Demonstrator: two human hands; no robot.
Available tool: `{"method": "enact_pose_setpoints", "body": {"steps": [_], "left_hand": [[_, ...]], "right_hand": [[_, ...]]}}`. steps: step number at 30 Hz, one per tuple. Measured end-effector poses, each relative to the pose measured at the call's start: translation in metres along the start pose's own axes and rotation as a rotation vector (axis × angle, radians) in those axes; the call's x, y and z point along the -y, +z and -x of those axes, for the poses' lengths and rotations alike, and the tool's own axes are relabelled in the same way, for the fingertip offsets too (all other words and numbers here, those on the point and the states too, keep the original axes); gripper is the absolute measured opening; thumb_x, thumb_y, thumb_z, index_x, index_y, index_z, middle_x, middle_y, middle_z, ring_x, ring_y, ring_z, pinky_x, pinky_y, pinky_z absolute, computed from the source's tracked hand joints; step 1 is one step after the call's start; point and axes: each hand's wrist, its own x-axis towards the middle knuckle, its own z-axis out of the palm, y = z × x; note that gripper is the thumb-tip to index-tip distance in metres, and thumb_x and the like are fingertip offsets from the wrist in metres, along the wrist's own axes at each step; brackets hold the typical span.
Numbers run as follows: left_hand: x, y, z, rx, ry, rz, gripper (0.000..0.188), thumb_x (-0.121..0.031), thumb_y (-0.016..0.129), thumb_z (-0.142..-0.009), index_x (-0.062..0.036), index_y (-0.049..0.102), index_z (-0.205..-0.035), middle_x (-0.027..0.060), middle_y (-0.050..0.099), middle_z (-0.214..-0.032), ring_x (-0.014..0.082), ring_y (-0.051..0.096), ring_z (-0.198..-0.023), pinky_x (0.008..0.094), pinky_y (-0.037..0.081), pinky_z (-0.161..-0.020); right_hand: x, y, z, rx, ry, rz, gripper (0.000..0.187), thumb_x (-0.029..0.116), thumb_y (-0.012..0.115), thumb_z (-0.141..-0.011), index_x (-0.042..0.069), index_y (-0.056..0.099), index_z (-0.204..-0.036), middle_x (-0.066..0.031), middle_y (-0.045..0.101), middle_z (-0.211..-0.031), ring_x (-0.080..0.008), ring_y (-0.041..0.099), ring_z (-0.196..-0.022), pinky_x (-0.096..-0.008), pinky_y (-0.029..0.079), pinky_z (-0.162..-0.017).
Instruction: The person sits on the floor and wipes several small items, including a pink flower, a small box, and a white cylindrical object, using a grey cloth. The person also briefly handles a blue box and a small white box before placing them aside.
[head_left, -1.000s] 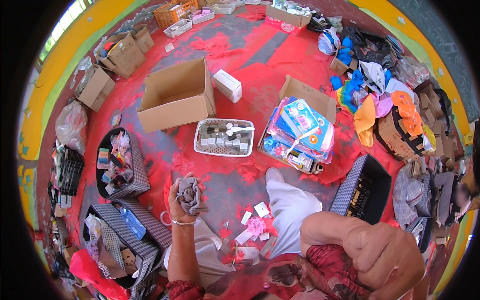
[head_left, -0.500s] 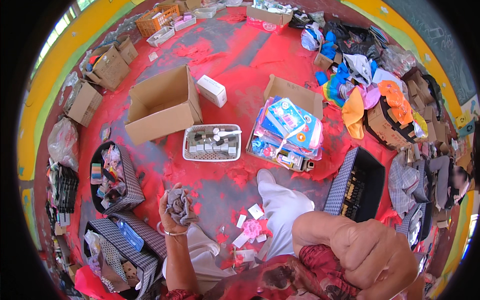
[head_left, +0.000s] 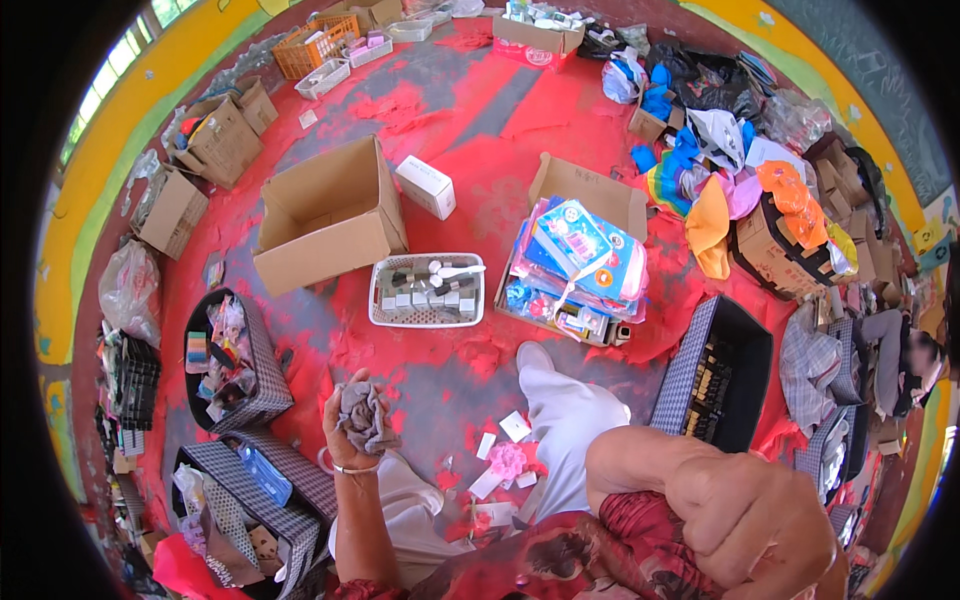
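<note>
A crumpled grey cloth (head_left: 367, 416) rests bunched in my left hand (head_left: 337, 432), whose fingers wrap round its far side. That hand is raised over my left knee, with a bracelet at the wrist. Large and close at the lower right is my right hand (head_left: 752, 515), its fingers curled in; what they hold, if anything, is hidden. Between my legs a pink flower-shaped piece (head_left: 507, 460) lies on the floor among several small white cards (head_left: 515, 426).
Ahead are an open cardboard box (head_left: 330, 215), a white basket (head_left: 427, 318) of brushes and small boxes, and a carton (head_left: 600, 190) piled with packaged goods. Checked bins stand at left (head_left: 262, 400) and right (head_left: 680, 365). Bags and boxes line the walls.
The view has shifted slightly. My left hand still holds the cloth, turned a little and a touch lower; my right hand stays curled, slightly lower.
</note>
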Motion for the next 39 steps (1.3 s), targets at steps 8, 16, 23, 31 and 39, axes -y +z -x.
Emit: {"method": "enact_pose_setpoints", "body": {"steps": [8, 16, 23, 31, 39], "left_hand": [[0.000, -0.001, 0.000, -0.046, 0.036, -0.085, 0.052, -0.033, 0.046, -0.083, 0.0022, 0.038, -0.120, 0.0193, 0.058, -0.095, 0.0285, 0.062, -0.072, 0.0374, 0.055, -0.056], [-0.001, -0.005, 0.000, 0.010, -0.003, -0.042, 0.052, -0.033, 0.044, -0.085, 0.0001, 0.037, -0.123, 0.0209, 0.056, -0.099, 0.0321, 0.060, -0.079, 0.0415, 0.054, -0.059], [0.000, -0.001, 0.003, -0.075, 0.032, -0.079, 0.053, -0.034, 0.043, -0.085, 0.0006, 0.035, -0.124, 0.0196, 0.056, -0.098, 0.0300, 0.061, -0.077, 0.0393, 0.054, -0.056], [-0.010, -0.018, -0.001, 0.050, -0.058, 0.058, 0.039, -0.032, 0.041, -0.088, -0.0105, 0.045, -0.120, 0.0172, 0.054, -0.105, 0.0280, 0.055, -0.090, 0.0403, 0.052, -0.066], [-0.021, -0.047, -0.015, 0.497, -0.436, 0.310, 0.035, -0.033, 0.039, -0.088, -0.0084, 0.049, -0.111, 0.0122, 0.052, -0.110, 0.0236, 0.051, -0.100, 0.0387, 0.048, -0.075]], "right_hand": [[-0.005, 0.019, -0.006, -0.115, -0.093, 0.120, 0.012, 0.022, 0.051, -0.080, 0.023, 0.060, -0.073, 0.0097, 0.039, -0.053, -0.0004, 0.023, -0.036, -0.0219, 0.015, -0.044], [-0.006, 0.010, -0.008, 0.015, -0.183, 0.147, 0.016, 0.019, 0.048, -0.081, 0.022, 0.062, -0.088, 0.0082, 0.041, -0.055, -0.0011, 0.024, -0.036, -0.0207, 0.014, -0.039], [0.011, -0.024, -0.020, 0.199, 0.055, -0.463, 0.015, 0.008, 0.052, -0.075, -0.003, 0.054, -0.066, -0.0086, 0.047, -0.052, -0.0091, 0.036, -0.035, -0.0216, 0.015, -0.034], [-0.026, -0.062, 0.007, -0.444, 0.194, -0.836, 0.023, 0.020, 0.049, -0.081, -0.001, 0.056, -0.076, -0.0043, 0.044, -0.050, -0.0087, 0.038, -0.039, -0.0227, 0.024, -0.037], [-0.134, 0.002, 0.096, 0.242, 0.953, 0.525, 0.037, 0.039, 0.061, -0.073, 0.007, 0.060, -0.092, -0.0134, 0.056, -0.081, -0.0242, 0.055, -0.078, -0.0398, 0.041, -0.069]]}}
